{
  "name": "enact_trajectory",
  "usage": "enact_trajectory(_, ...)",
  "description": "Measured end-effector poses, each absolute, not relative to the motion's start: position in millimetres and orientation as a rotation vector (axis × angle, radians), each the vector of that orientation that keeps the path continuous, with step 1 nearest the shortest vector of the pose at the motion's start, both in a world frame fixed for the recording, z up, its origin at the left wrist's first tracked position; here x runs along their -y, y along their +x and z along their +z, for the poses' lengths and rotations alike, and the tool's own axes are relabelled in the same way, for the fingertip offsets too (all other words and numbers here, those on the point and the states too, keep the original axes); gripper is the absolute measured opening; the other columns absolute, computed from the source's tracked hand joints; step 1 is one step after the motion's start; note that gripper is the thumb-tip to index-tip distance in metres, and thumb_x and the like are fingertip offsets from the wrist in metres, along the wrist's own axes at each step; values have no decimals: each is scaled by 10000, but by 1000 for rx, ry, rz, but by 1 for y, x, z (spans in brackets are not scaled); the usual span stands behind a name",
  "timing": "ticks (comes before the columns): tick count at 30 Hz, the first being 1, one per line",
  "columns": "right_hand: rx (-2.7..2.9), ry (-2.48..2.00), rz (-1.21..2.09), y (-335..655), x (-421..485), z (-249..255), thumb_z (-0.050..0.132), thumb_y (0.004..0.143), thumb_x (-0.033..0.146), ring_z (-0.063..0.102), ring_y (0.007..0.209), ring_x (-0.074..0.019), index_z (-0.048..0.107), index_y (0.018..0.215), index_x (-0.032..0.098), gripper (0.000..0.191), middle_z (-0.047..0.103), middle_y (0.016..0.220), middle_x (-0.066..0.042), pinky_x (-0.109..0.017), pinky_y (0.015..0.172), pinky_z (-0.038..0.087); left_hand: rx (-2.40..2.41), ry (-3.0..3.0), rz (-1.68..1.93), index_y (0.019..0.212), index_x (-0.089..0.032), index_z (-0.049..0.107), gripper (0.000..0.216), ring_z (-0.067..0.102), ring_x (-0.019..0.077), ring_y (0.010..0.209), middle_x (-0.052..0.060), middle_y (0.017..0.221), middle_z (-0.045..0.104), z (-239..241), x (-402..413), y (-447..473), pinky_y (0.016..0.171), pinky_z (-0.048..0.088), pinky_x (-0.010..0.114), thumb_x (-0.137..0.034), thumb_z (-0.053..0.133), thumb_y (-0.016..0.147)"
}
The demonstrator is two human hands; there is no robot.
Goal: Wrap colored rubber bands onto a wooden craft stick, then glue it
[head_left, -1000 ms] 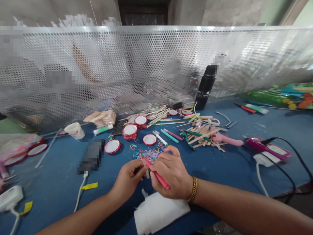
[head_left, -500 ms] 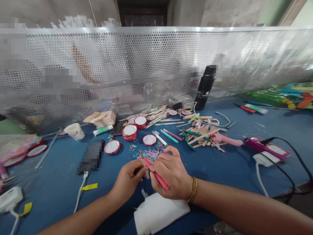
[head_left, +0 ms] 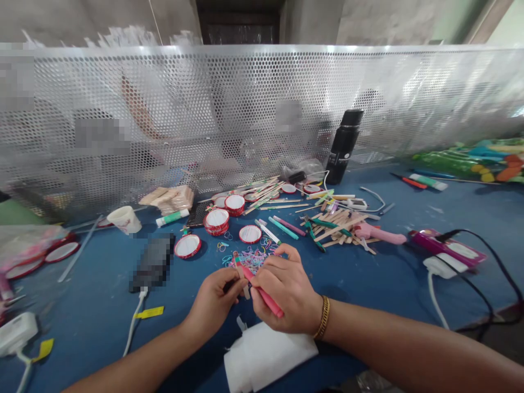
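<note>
Between the thumb and fingers of my left hand (head_left: 219, 295) is a small wooden craft stick (head_left: 238, 264), banded with colour near its upper end. My right hand (head_left: 284, 289) grips a pink marker pen (head_left: 270, 302) like a writing tool, its front end against or very close to the stick; the tip itself is hard to make out. Behind both hands lies a heap of small coloured rubber bands (head_left: 250, 258). A white roll of tissue or cloth (head_left: 268, 357) rests on the table just below my right hand.
Red-rimmed round pieces (head_left: 216, 220) and several markers (head_left: 284, 228) lie beyond my hands. Pliers (head_left: 331, 224) and loose sticks (head_left: 339, 232) are at right, near a pink glue gun (head_left: 382, 234). A phone (head_left: 152, 263), a cup (head_left: 125, 219) and a black bottle (head_left: 344, 147) stand around.
</note>
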State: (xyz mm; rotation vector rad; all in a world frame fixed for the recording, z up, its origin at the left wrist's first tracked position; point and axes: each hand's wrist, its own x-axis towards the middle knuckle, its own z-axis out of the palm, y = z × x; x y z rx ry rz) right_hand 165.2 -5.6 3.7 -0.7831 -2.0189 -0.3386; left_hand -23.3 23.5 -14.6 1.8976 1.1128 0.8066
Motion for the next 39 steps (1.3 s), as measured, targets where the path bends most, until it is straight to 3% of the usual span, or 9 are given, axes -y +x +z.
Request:
enact_trajectory(18,2037,-777,-320,164,5,2,545,834,192,541,651,-142,557,776,177,61,624,650,16,-404,844,327,-1116,1905,795,675,-165,595,335,521,117,595,-11,670,549,-16,-23,-25,565,421,214,-382,546,925)
enact_trajectory(39,2038,-834,-338,164,6,1,539,825,205,505,629,-135,542,746,191,80,585,618,27,-392,848,316,-1120,1875,817,664,-164,600,330,516,115,577,-15,652,541,-15,-23,-23,552,419,212,-376,556,913)
